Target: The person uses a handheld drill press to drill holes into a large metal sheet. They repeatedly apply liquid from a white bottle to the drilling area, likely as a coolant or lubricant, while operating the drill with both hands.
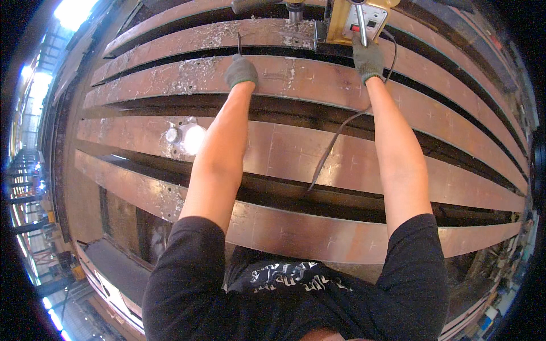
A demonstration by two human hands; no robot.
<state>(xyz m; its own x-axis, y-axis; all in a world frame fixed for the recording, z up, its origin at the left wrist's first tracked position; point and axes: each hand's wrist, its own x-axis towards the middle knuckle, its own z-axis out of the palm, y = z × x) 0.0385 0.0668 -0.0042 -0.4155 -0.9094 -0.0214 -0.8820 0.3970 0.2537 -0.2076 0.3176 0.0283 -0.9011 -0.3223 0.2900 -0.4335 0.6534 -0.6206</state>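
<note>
My left hand (241,71), in a grey-green knit glove, is closed around a thin dark rod (239,42) that points away from me over a steel beam (307,74). My right hand (368,59), gloved alike, reaches the lower part of the control panel (372,21) on a yellow drilling machine (339,20). A silver lever (362,28) crosses in front of its fingers, close to a red switch (355,28). Whether those fingers grip anything is hidden. The machine's drill spindle (294,12) stands between my hands, towards the far edge.
Several long steel beams lie side by side with dark gaps between them. Metal shavings (213,34) are scattered over the far ones. A dark cable (335,139) trails from the machine across the beams. A small whitish round container (173,134) sits left of my left forearm.
</note>
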